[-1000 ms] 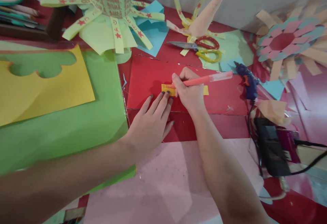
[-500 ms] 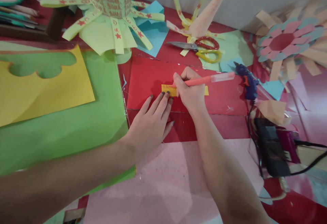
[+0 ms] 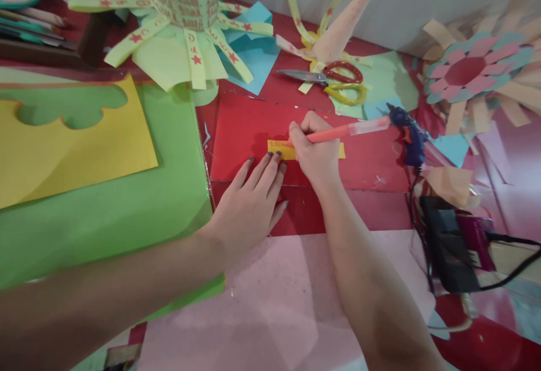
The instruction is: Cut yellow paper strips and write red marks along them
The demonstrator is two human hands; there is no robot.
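A narrow yellow paper strip lies across a red sheet, with small reddish marks on its left part. My left hand rests flat and open, its fingertips pressing the strip's lower edge. Between the fingers of my right hand is a coral-coloured pen, its tip on the strip and its clear end pointing right. The right hand covers part of the strip's middle.
Scissors lie behind the red sheet. To the right are a blue glue gun and a black power strip with cords. Green paper and a yellow cut-out sheet lie left. Paper flowers stand around the back.
My right hand and the pen have shifted very slightly to the right along the strip, with a bit more marking showing. My left hand stays in place.
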